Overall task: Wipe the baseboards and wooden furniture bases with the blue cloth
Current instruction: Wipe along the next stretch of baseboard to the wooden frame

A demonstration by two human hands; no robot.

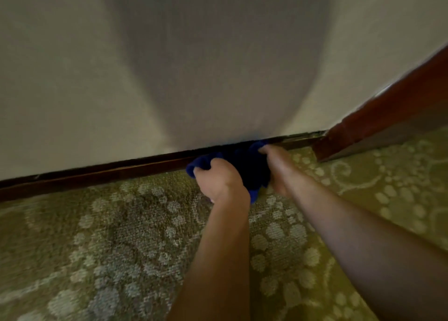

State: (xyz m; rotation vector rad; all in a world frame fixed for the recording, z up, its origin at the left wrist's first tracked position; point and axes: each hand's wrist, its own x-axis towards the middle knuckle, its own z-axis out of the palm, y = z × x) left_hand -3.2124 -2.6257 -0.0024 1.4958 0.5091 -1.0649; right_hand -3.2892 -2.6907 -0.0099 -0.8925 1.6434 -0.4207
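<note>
A dark wooden baseboard [97, 175] runs along the foot of a pale wall, from lower left up to the right. The blue cloth [244, 165] is bunched against it near the middle of the view. My left hand [218, 182] grips the cloth's left end with curled fingers. My right hand [278, 165] grips its right end, fingers curled over the top beside the baseboard. The cloth hides the baseboard stretch between my hands.
A reddish-brown wooden furniture piece [388, 117] stands at the right, its base meeting the baseboard at the corner. Green carpet [109, 248] with a pale floral pattern covers the floor. My shadow falls on the wall [218, 66].
</note>
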